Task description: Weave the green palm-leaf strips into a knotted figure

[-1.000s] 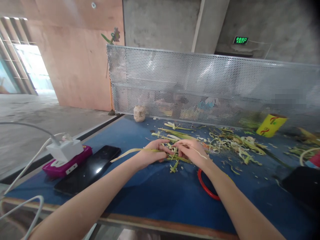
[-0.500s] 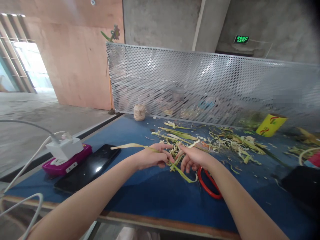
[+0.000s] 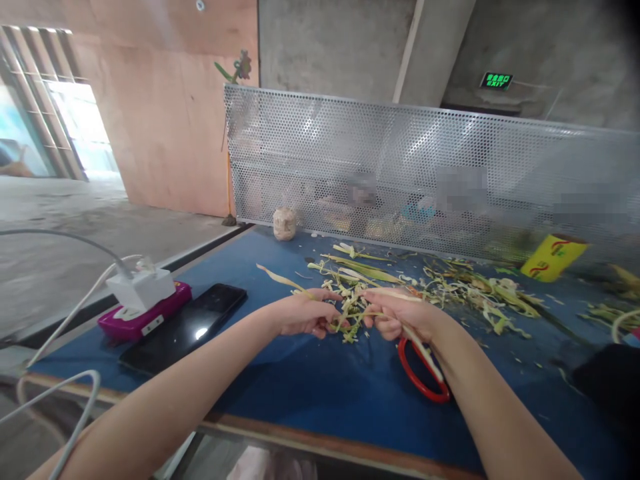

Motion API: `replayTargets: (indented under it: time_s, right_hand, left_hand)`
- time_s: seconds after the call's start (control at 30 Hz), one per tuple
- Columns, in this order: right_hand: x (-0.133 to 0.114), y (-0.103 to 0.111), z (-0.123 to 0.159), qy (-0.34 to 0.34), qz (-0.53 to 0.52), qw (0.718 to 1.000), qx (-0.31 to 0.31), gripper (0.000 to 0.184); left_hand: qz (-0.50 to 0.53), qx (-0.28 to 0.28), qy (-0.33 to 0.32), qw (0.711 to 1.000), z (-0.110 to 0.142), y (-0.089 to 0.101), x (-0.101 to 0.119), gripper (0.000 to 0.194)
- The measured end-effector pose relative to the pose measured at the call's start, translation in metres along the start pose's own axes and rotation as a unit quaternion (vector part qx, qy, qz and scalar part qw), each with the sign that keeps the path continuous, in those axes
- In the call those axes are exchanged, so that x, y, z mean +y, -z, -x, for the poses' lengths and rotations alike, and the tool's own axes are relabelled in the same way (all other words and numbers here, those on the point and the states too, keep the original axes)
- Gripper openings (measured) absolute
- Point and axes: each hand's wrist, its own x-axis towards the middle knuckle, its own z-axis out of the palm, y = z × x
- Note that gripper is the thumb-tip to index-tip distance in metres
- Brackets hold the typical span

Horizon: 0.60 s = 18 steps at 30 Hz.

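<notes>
Both my hands meet over the middle of the blue table (image 3: 320,393). My left hand (image 3: 303,313) is closed on a pale green leaf strip (image 3: 280,277) whose free end sticks up and to the left. My right hand (image 3: 400,313) is closed on another strip that runs back along my wrist. Between the two hands hangs a small tangle of woven green strips (image 3: 350,319), just above the table. Red-handled scissors (image 3: 420,377) lie under my right wrist.
A black phone (image 3: 185,330), a magenta box (image 3: 143,320) and a white charger with cables (image 3: 140,287) lie at the left. Leaf scraps (image 3: 465,290) litter the far side. A yellow cup (image 3: 553,257) and a perforated metal screen (image 3: 425,173) stand behind, with people beyond it.
My hands have drawn closer and closed on the strips. The long strip's free end has swung upward at the left. The other strip now trails back over my right wrist.
</notes>
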Motion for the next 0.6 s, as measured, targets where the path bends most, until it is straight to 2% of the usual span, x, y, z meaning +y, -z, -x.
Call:
replayTargets:
  time_s: [0.1, 0.17, 0.27, 0.33, 0.37, 0.5, 0.6]
  right_hand:
    - [-0.003, 0.002, -0.003, -0.009, -0.053, 0.998, 0.02, 0.029]
    - [-0.003, 0.003, -0.006, 0.013, -0.077, 0.997, 0.017, 0.038]
    - [-0.001, 0.002, -0.007, 0.063, -0.075, 0.995, 0.024, 0.035]
    - [0.0, -0.001, -0.005, 0.097, -0.045, 0.994, 0.014, 0.021]
    - [0.001, -0.003, -0.003, 0.119, -0.022, 0.993, -0.003, 0.02]
    - [0.005, -0.014, 0.001, 0.201, 0.094, 0.972, -0.075, 0.03]
    - [0.009, -0.022, -0.003, 0.227, 0.192, 0.954, -0.046, 0.026]
  left_hand:
    - [0.0, 0.007, 0.014, 1.0, 0.001, 0.0, 0.0, 0.059]
    - [-0.003, 0.007, 0.018, 1.0, 0.001, 0.001, 0.0, 0.06]
    - [-0.004, 0.001, 0.021, 1.0, 0.0, 0.0, 0.0, 0.061]
    - [-0.005, -0.001, 0.019, 1.0, 0.001, 0.0, 0.0, 0.059]
    - [-0.005, -0.002, 0.017, 1.0, 0.001, 0.0, 0.0, 0.058]
    - [-0.017, -0.023, 0.004, 1.0, 0.001, -0.001, 0.0, 0.036]
    - [-0.033, -0.037, -0.004, 0.999, -0.001, -0.001, -0.003, 0.02]
